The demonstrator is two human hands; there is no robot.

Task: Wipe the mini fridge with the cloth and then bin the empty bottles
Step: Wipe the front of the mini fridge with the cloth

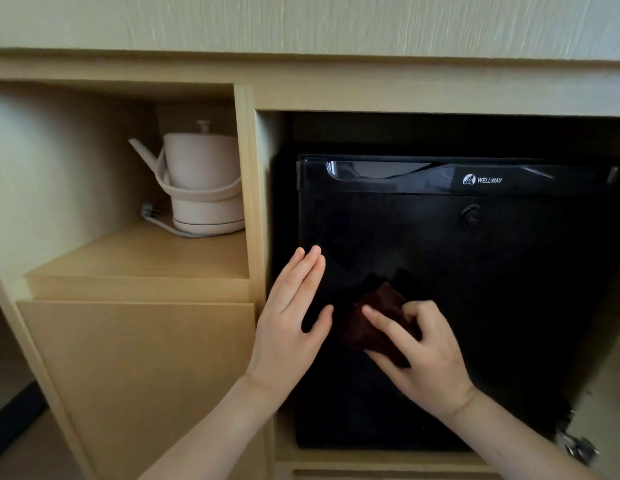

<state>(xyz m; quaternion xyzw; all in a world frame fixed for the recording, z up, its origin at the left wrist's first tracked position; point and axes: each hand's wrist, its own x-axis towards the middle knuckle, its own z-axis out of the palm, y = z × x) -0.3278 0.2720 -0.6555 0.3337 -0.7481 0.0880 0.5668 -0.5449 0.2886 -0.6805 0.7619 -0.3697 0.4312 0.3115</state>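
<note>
Wiping underway: right hand [429, 348] pinches a folded dark brown cloth [374, 323] flat against the closed door of the black glossy mini fridge [474, 271], which sits in the right bay of a pale wooden cabinet [246, 188]. Left hand [291, 313] is spread wide, fingers flat at the door's left edge, holding nothing. White electric kettle [201, 181] sits on far left shelf. Likely early stage: lower door area being wiped; no bottles or bin visible, binning not started.

mini fridge [474, 271]: glossy black | cloth [377, 320]: dark brown, nappy | cabinet [135, 358]: matt pale wood
</note>
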